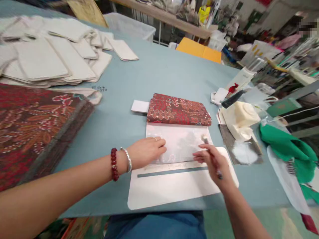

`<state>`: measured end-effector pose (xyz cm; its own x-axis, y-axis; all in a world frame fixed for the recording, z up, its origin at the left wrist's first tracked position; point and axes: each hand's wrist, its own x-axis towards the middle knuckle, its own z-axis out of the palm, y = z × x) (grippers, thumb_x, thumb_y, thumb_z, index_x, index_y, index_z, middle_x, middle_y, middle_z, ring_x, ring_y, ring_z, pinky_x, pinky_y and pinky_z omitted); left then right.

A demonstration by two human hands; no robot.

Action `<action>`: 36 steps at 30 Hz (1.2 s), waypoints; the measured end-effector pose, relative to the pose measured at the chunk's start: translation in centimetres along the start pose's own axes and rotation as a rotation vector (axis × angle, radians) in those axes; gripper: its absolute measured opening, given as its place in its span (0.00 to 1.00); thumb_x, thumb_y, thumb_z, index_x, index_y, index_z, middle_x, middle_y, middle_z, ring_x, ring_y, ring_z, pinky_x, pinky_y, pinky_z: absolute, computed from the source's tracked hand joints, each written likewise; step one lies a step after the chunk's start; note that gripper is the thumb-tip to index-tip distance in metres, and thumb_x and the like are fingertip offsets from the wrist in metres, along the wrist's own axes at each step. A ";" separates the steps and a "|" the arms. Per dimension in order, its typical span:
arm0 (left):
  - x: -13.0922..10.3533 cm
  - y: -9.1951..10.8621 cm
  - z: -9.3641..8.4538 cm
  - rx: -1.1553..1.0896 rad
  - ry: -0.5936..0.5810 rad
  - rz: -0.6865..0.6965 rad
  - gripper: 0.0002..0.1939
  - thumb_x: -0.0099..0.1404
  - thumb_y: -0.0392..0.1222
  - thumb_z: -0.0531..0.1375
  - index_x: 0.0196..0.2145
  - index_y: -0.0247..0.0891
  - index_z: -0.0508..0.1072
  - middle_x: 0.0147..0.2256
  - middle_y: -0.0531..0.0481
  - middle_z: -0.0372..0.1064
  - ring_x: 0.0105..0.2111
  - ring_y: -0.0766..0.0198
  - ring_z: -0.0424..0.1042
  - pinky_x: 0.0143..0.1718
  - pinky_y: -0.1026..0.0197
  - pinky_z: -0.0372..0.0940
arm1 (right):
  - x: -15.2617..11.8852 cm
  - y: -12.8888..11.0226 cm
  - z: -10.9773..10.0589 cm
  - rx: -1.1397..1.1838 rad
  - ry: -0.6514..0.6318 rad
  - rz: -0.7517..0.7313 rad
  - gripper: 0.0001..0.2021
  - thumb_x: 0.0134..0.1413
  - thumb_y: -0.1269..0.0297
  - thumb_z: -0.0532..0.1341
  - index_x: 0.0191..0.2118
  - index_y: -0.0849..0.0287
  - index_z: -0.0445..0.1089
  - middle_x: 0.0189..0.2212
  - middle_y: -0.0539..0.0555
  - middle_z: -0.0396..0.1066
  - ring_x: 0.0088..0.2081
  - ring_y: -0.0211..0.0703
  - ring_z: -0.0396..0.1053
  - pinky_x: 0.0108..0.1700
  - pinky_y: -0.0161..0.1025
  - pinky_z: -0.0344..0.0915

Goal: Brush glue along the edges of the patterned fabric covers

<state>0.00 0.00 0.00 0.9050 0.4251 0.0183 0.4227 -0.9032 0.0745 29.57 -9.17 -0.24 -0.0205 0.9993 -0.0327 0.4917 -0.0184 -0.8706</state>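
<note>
My left hand [147,152] lies flat on the left edge of a thin whitish sheet [178,139], with a beaded bracelet and a silver bangle at its wrist. A slim dark-handled brush [213,159] with a pale tip is held in my right hand [216,166], its tip over the sheet's right side. Below the sheet lies a white board [171,192] with a long narrow slot. Folded red-brown patterned cloth [178,111] rests along the sheet's far edge. A white card [140,106] sticks out from the cloth's left end.
A thick stack of patterned cloth [37,129] stands at the left, with cream fabric pieces [57,59] piled behind it. At the right are a cream plastic container [240,116], a white substance [245,152] on grey cloth, and green fabric [289,146]. A clear bin [129,26] stands beyond the table.
</note>
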 end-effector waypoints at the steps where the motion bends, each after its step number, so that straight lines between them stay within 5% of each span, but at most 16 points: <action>1: 0.3 0.1 -0.1 0.012 -0.036 0.018 0.03 0.70 0.33 0.58 0.38 0.37 0.72 0.40 0.46 0.71 0.39 0.56 0.70 0.38 0.56 0.63 | 0.7 -0.3 1.7 -0.079 -0.054 -0.067 0.09 0.70 0.56 0.52 0.47 0.52 0.64 0.38 0.53 0.75 0.38 0.44 0.75 0.44 0.40 0.68; 5: 1.3 0.1 -0.5 0.006 -0.120 0.020 0.05 0.69 0.31 0.58 0.35 0.37 0.72 0.37 0.46 0.72 0.38 0.56 0.71 0.33 0.57 0.62 | 2.4 -1.1 6.2 -0.317 -0.144 -0.257 0.04 0.67 0.63 0.55 0.43 0.54 0.65 0.36 0.53 0.72 0.41 0.47 0.71 0.44 0.41 0.66; 14: 2.3 -1.8 0.0 -0.295 -0.020 -0.269 0.05 0.66 0.34 0.55 0.33 0.38 0.69 0.32 0.50 0.73 0.31 0.60 0.71 0.32 0.59 0.60 | 2.4 -1.1 6.5 -0.569 -0.102 -0.381 0.13 0.60 0.67 0.63 0.49 0.57 0.62 0.39 0.57 0.70 0.41 0.51 0.69 0.42 0.42 0.66; 20: 1.5 2.0 0.0 -0.170 0.054 -0.291 0.12 0.64 0.45 0.60 0.41 0.36 0.70 0.42 0.42 0.71 0.42 0.50 0.71 0.40 0.54 0.66 | 3.0 -0.6 8.8 -0.725 0.026 -0.447 0.17 0.57 0.80 0.52 0.49 0.59 0.63 0.35 0.56 0.69 0.37 0.50 0.67 0.38 0.42 0.64; 24: -1.1 2.4 0.1 -0.029 0.041 -0.409 0.07 0.62 0.31 0.57 0.38 0.34 0.72 0.42 0.39 0.71 0.44 0.48 0.70 0.43 0.52 0.66 | 2.3 2.5 4.2 -0.791 0.052 -0.510 0.18 0.57 0.78 0.51 0.50 0.58 0.64 0.36 0.57 0.69 0.40 0.52 0.66 0.42 0.44 0.65; 28: -1.8 -1.2 -0.3 -0.217 0.080 -0.493 0.07 0.67 0.34 0.54 0.37 0.38 0.73 0.36 0.46 0.74 0.37 0.55 0.73 0.36 0.57 0.64 | 2.1 7.5 -4.1 -0.861 0.220 -0.300 0.18 0.52 0.74 0.53 0.50 0.59 0.64 0.39 0.60 0.70 0.41 0.54 0.67 0.43 0.47 0.65; 31: 1.0 -5.6 -1.1 -0.325 0.230 -0.584 0.12 0.71 0.43 0.51 0.34 0.39 0.72 0.29 0.49 0.72 0.30 0.59 0.71 0.30 0.59 0.59 | 1.7 9.0 -7.7 -0.786 0.327 -0.145 0.15 0.58 0.62 0.57 0.50 0.58 0.64 0.41 0.59 0.72 0.43 0.54 0.70 0.45 0.49 0.66; 34: 5.0 -10.9 -1.7 -0.256 0.429 -0.687 0.13 0.69 0.45 0.52 0.30 0.38 0.70 0.29 0.47 0.71 0.33 0.57 0.71 0.34 0.58 0.60 | 0.2 7.8 -8.8 -0.695 0.471 -0.049 0.19 0.63 0.50 0.57 0.52 0.58 0.66 0.40 0.57 0.75 0.39 0.51 0.74 0.42 0.46 0.68; 36: 7.1 -14.2 -1.5 -0.252 0.459 -0.764 0.12 0.67 0.46 0.55 0.27 0.39 0.68 0.30 0.46 0.70 0.35 0.54 0.71 0.36 0.56 0.61 | -0.9 6.5 -9.4 -0.627 0.495 -0.052 0.20 0.66 0.50 0.55 0.57 0.56 0.66 0.36 0.55 0.76 0.35 0.46 0.75 0.41 0.43 0.69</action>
<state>0.31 15.90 0.55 0.2543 0.9302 0.2646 0.8250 -0.3515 0.4426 40.97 -9.88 -1.27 0.2592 0.9001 0.3501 0.9017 -0.0956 -0.4217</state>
